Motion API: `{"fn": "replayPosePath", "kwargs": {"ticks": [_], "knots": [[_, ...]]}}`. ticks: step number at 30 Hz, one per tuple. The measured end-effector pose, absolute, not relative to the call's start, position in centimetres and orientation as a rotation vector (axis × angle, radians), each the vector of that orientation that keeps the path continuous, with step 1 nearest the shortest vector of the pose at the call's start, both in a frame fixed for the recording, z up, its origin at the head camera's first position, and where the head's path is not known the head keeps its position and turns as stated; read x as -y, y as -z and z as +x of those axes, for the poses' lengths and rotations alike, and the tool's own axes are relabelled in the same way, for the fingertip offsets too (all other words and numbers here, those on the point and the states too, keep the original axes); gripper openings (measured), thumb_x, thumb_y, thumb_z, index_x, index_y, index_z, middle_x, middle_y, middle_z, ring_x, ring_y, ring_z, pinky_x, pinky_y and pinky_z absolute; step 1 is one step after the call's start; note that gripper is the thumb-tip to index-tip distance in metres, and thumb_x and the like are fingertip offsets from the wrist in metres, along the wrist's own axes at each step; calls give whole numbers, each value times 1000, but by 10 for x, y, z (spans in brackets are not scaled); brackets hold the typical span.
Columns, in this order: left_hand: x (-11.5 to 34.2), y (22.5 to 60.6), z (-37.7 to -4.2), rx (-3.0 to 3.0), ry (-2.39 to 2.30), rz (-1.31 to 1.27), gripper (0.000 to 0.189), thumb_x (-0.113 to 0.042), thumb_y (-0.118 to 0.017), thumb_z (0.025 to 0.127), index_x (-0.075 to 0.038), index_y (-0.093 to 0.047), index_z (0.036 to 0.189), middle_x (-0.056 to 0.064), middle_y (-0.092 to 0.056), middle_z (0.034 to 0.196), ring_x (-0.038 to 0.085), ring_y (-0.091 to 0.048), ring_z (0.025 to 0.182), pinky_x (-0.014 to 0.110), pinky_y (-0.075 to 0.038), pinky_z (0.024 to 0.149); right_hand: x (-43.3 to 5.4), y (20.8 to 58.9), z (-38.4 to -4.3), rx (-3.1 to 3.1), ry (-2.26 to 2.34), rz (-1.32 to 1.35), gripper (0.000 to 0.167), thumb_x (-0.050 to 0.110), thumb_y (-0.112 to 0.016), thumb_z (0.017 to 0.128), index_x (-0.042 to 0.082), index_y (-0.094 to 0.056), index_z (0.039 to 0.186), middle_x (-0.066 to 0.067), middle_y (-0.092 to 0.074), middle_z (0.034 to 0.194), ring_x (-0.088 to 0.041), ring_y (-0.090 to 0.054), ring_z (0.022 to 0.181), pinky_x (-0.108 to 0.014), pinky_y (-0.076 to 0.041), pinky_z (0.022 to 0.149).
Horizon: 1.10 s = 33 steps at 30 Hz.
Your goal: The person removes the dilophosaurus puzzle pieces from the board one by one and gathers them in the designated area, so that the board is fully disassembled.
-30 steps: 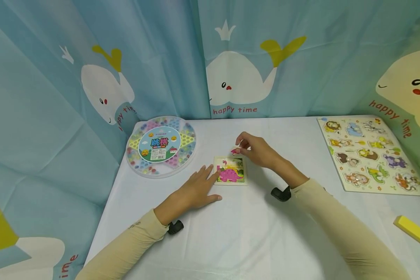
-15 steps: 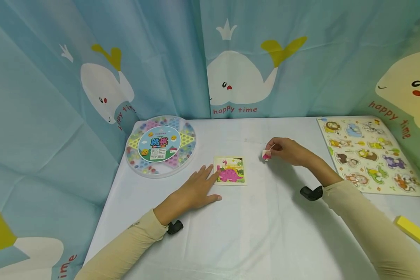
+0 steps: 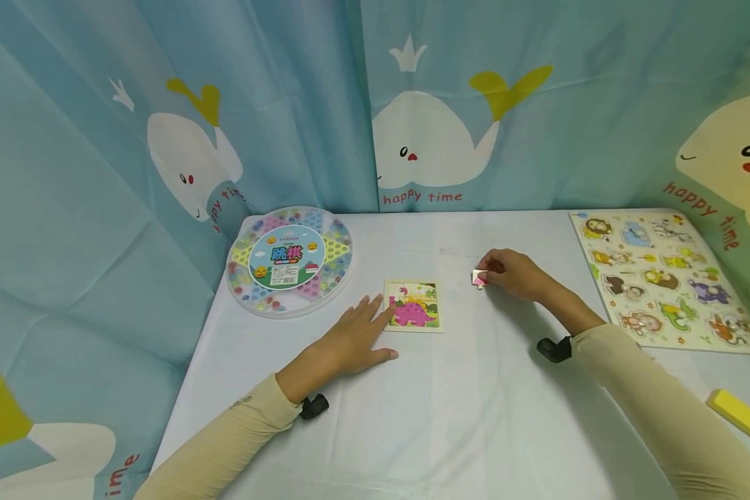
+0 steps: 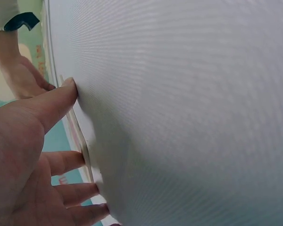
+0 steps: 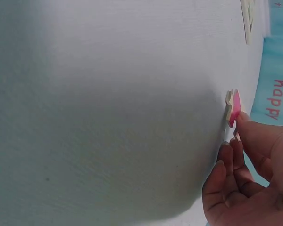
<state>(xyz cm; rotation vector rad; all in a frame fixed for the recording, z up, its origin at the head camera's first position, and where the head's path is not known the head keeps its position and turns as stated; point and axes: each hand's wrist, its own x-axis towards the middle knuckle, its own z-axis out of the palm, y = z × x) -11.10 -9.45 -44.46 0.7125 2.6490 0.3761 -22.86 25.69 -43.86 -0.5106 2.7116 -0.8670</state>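
Note:
A small square jigsaw puzzle (image 3: 415, 316) with a pink dinosaur lies on the white table; a pale gap shows in its upper left part. My left hand (image 3: 353, 338) rests beside it with spread fingers, the fingertips (image 4: 75, 158) touching its left edge. Right of the puzzle, my right hand (image 3: 517, 276) pinches a pink and white jigsaw piece (image 3: 478, 278) low at the tabletop. In the right wrist view the thumb and a finger grip one end of that piece (image 5: 233, 108); whether it touches the cloth is hard to tell.
A round Chinese checkers set (image 3: 285, 260) full of coloured marbles sits at the back left. On the right lies an animal peg puzzle board (image 3: 669, 278), with a yellow block (image 3: 739, 414) nearer the front. A blue whale-print curtain (image 3: 325, 104) hangs behind the table.
My right hand has carried the jigsaw piece rightward from above the puzzle and lowered it to the table. The left hand has stayed at the puzzle's edge.

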Motion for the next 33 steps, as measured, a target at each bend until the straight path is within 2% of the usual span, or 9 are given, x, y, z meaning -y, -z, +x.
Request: {"fn": "replayPosePath", "kwargs": {"ticks": [6,9,13,17,22,29,33], "knots": [[94,445,-111,-2649,-365,710,86,-55,-65,102,-15,-27,169,17,-15,176,39,-12,163,57,-21,129,-254,439,-226,-2755,836,-545,14,11,-69,103,-2,-68,108,-13,-64,93,-26,-52,89,-40,-43,78],[94,445,-110,-2649,-359,708,87,-55,-65,102,-15,-27,169,17,-16,176,39,-12,163,57,-21,129,-252,442,-224,-2779,841,-551,13,8,-68,103,-3,-68,109,-16,-64,95,-27,-53,89,-40,-45,78],[94,445,-111,-2650,-356,703,87,-55,-65,102,-15,-27,169,16,-15,176,39,-12,163,57,-21,129,-245,447,-220,-2827,828,-550,16,1,-65,102,-4,-66,117,-23,-62,109,-35,-59,99,-48,-51,86],[95,446,-111,-2651,-357,703,87,-55,-65,102,-15,-27,169,17,-16,176,39,-12,163,57,-21,129,-234,446,-214,-2868,814,-564,23,-5,-63,101,-4,-64,123,-26,-58,117,-41,-59,112,-55,-51,96],[95,445,-110,-2645,-367,706,87,-55,-65,102,-15,-27,169,17,-15,176,39,-12,163,57,-21,129,-211,440,-205,-2870,829,-675,26,-7,-62,100,-5,-64,125,-26,-60,120,-42,-62,112,-56,-53,96],[96,447,-111,-2650,-354,725,87,-56,-64,102,-14,-27,169,18,-15,176,40,-13,163,57,-22,129,-174,441,-192,-2894,789,-807,31,-2,-70,98,-2,-67,129,-24,-61,127,-42,-60,119,-58,-50,103],[96,448,-112,-2657,-339,730,87,-57,-63,102,-15,-26,169,18,-16,176,40,-13,163,58,-23,128,-158,448,-187,-2905,731,-853,32,4,-74,98,2,-69,129,-22,-61,129,-42,-58,121,-59,-49,101]]}}
